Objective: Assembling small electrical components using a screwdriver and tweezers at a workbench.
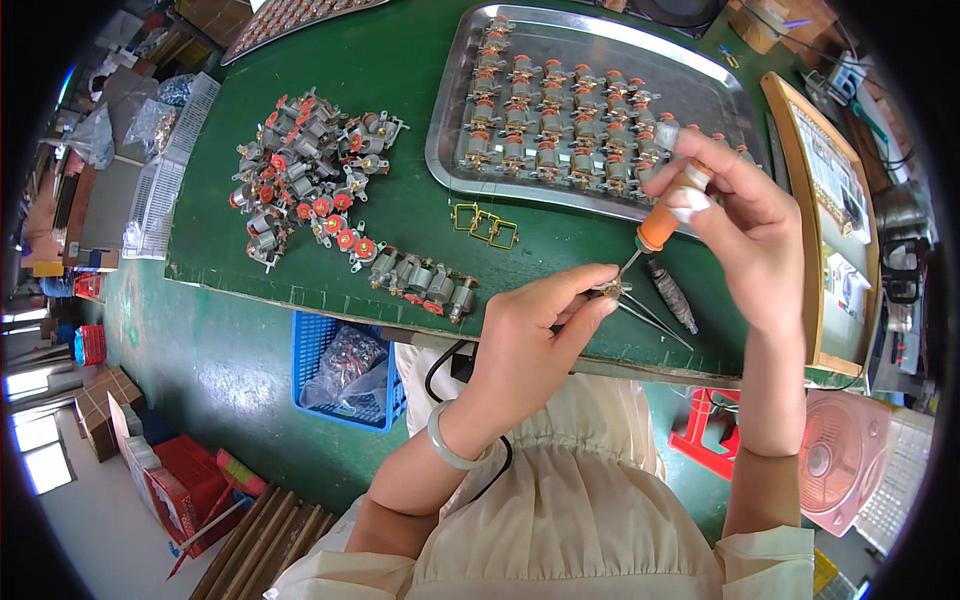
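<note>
My left hand pinches a small metal part between thumb and forefinger, just above the table's front edge. My right hand grips a screwdriver by its orange handle; white wrapping covers some fingertips. The screwdriver's shaft slants down to the metal part, its tip hidden at my left fingertips. Close by lie pointed tweezers and a grey, wrapped rod-like tool. Left of my hands, several small grey motor-like parts form a row leading to a heap of the same with red ends.
A metal tray with rows of similar parts stands at the back. Yellow wire frames lie before it. A wood-framed board edges the table's right side. Below are a blue basket and a pink fan.
</note>
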The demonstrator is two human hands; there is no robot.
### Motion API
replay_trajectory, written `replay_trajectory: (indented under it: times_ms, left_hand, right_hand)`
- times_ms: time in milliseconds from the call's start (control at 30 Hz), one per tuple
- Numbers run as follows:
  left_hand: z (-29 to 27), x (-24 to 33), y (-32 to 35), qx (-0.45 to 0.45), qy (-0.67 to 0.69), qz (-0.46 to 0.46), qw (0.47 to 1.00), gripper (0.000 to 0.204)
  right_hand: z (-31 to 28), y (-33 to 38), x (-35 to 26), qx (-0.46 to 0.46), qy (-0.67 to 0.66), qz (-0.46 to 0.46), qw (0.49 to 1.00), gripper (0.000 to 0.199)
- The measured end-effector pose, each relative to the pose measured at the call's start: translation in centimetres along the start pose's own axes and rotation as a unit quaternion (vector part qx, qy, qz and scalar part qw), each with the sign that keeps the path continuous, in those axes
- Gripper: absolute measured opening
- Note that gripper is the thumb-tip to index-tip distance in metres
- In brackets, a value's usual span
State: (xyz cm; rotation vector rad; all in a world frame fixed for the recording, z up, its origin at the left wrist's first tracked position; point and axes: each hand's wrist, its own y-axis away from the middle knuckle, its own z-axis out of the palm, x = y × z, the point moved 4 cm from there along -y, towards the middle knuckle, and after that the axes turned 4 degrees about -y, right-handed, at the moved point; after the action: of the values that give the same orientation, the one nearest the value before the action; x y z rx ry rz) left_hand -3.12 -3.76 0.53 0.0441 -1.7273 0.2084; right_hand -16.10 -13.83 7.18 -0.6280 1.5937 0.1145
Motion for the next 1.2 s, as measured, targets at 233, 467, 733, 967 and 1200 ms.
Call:
replay_trajectory:
  times_ms: [233,467,733,967,1200]
  left_hand:
    - [0.0,-0.1,0.1,0.012,0.012,0.006,1.0,0.025]
    - [0.0,0.2,0.1,0.006,-0.003,-0.001,1.0,0.027]
    - [0.2,0.3,0.0,-0.013,-0.015,-0.012,1.0,0.027]
    - [0.0,0.8,0.1,-0.002,-0.037,0.018,0.999,0.025]
    - [-0.1,0.9,0.2,-0.035,0.146,-0.007,0.989,0.028]
  right_hand:
    - [0.3,-0.4,-0.5,-0.04,-0.059,0.023,0.997,0.031]
    - [-0.1,0.6,-0.5,-0.016,0.244,-0.067,0.967,0.039]
    - [-0.8,-0.2,-0.9,-0.142,-0.075,0.132,0.978,0.027]
    - [0.6,-0.1,-0.3,0.017,0.057,0.076,0.995,0.041]
    - [0.2,2.5,-0.2,0.112,-0.263,0.026,0.958,0.02]
